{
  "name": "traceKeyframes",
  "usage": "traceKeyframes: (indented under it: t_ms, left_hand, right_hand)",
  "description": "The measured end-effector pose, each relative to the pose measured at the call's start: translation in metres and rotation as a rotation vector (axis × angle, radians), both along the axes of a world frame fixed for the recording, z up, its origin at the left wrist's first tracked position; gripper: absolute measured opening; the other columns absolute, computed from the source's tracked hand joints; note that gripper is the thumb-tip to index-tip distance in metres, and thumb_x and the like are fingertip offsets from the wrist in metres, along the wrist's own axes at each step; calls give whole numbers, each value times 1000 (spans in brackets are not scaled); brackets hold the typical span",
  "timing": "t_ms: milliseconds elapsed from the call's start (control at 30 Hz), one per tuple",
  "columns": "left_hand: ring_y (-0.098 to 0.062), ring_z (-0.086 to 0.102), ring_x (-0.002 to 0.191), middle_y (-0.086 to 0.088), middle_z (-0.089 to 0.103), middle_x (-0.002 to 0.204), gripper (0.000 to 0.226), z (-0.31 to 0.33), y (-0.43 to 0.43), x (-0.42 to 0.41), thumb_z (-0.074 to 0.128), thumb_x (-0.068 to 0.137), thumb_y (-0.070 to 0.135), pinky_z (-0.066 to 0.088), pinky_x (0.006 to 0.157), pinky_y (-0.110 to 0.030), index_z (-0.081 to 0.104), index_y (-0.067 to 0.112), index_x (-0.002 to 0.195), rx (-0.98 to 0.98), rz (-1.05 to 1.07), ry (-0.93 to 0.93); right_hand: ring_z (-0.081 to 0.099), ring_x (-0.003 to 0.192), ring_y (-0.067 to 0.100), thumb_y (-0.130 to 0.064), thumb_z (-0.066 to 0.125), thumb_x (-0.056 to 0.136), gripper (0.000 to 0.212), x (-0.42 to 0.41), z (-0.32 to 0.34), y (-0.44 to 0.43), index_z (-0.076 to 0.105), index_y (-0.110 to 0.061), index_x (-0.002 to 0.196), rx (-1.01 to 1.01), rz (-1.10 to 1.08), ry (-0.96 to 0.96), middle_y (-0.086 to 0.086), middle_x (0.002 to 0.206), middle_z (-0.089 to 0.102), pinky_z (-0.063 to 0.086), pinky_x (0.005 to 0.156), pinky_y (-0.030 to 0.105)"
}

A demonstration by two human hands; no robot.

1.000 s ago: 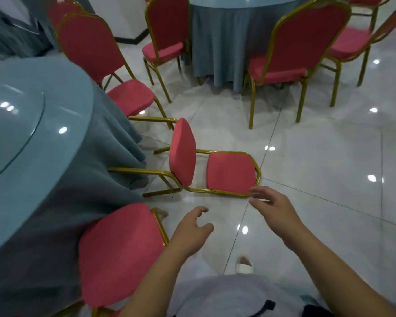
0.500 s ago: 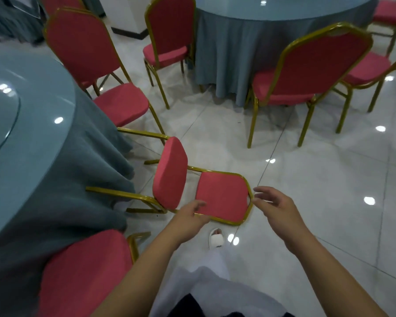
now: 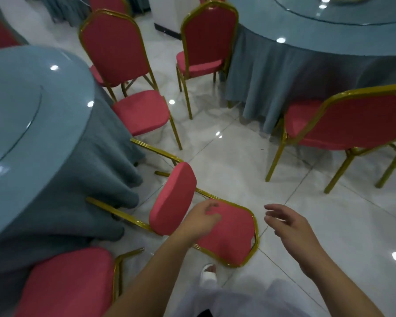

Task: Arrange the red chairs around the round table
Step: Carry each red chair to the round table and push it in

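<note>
Head view. Tipped chair (image 3: 172, 197) lies on its back on the floor, just right of the round table (image 3: 32, 124), legs poking toward the cloth. Left hand (image 3: 201, 221) is above its backrest, fingers loose, gripping nothing (contact unclear). Right hand (image 3: 288, 225) is near the frame's right edge, fingers spread, empty. Upright at the table: far chair (image 3: 142, 113), near chair (image 3: 66, 284). Judgement: partly done; the tipped one needs righting and tucking in.
</note>
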State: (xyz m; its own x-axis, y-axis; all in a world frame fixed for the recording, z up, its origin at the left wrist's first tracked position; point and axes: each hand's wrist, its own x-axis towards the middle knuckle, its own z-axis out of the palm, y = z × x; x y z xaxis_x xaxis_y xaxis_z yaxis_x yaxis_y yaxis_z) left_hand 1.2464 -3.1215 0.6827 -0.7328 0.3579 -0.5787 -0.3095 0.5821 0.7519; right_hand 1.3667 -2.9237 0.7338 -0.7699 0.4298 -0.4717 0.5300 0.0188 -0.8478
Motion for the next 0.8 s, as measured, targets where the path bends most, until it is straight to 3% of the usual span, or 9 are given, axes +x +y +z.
traceKeyframes:
  t_ms: [100,233,400,467,600,700,800]
  left_hand:
    - [5,60,76,7,64,106,23,-10,-1,1,62,90,12,46,54,-7,66,32,103,5,244,6]
    - [-8,61,90,2,65,108,19,-34,-1,31,64,90,16,46,65,-23,66,31,103,-75,625,-7]
    - [-21,61,84,-9,66,96,19,-83,50,112,63,92,12,49,75,-32,68,14,110,-21,1131,-267]
    - [-23,61,88,-10,65,98,15,-102,78,138,63,93,14,51,77,-33,68,14,108,31,1228,-398]
    - [-25,58,92,-10,61,102,8,-150,120,173,60,96,19,50,77,-34,64,12,97,23,1331,-611]
    - [-27,58,96,-8,59,103,26,-207,140,186,62,94,20,52,83,-38,59,13,119,-16,1354,-682]
    - [-24,59,89,-6,58,97,35,-286,150,184,63,94,24,53,88,-41,55,16,126,-21,1357,-676]
  right_hand:
    - [64,95,10,-16,64,93,20,-35,-13,26,70,-28,108,-24,182,-29,-1,107,67,50,72,24]
    - [64,98,13,-14,63,93,22,-73,-37,65,69,-26,110,-45,471,-59,-4,106,66,49,71,20]
    - [63,92,8,-17,66,91,23,-97,-80,139,68,-27,112,4,720,-140,-6,105,65,46,69,22]
    - [61,89,4,-20,67,91,21,-103,-101,168,67,-28,110,50,762,-198,-9,106,64,43,66,21]
    - [60,91,11,-22,69,89,21,-109,-157,210,67,-24,110,163,751,-345,0,106,65,44,72,30]
    - [63,88,16,-21,71,87,27,-104,-223,224,66,-19,113,197,780,-502,2,101,67,46,69,30]
    - [58,83,18,-22,75,84,40,-100,-313,227,61,-15,121,202,831,-653,4,100,62,43,65,28]
